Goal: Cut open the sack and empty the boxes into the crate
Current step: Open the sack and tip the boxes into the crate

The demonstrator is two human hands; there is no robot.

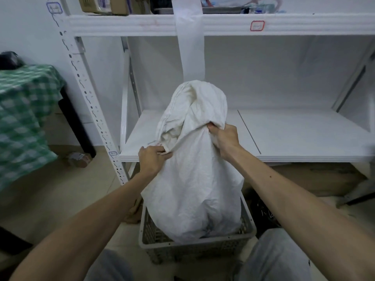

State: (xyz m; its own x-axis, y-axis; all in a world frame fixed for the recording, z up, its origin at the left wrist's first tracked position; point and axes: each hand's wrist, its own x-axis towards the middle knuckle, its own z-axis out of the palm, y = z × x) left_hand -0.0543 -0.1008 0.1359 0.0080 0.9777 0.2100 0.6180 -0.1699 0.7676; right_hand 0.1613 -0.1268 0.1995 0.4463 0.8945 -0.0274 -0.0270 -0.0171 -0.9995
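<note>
- A person stands a white sack (pixel 194 179) upright in a grey perforated crate (pixel 194 248) on the floor, at 6 o'clock in the head view; the sack's lower end sits inside the crate and its crumpled top rises in front of a white shelf (pixel 304 134).
- The left hand (pixel 151 159), at 9 o'clock of the sack, has its fingers (pixel 160 152) curled tight on a fold of the cloth by faint red print.
- The right hand (pixel 223 136), at 2 o'clock of the sack, grips a bunch of cloth near the top, fingers closed round it.
- No boxes show; the sack hides the crate's inside.
- A white paper strip (pixel 190 41) hangs from the upper shelf beam at 12 o'clock, ending just behind the sack's top.
- A green checked cloth (pixel 24 122) covers a piece of furniture at 9 o'clock, well apart from the crate.
- Brown cardboard (pixel 316 177) lies under the shelf at 3 o'clock.
- Grey trouser knees (pixel 278 258) flank the crate's near side.
</note>
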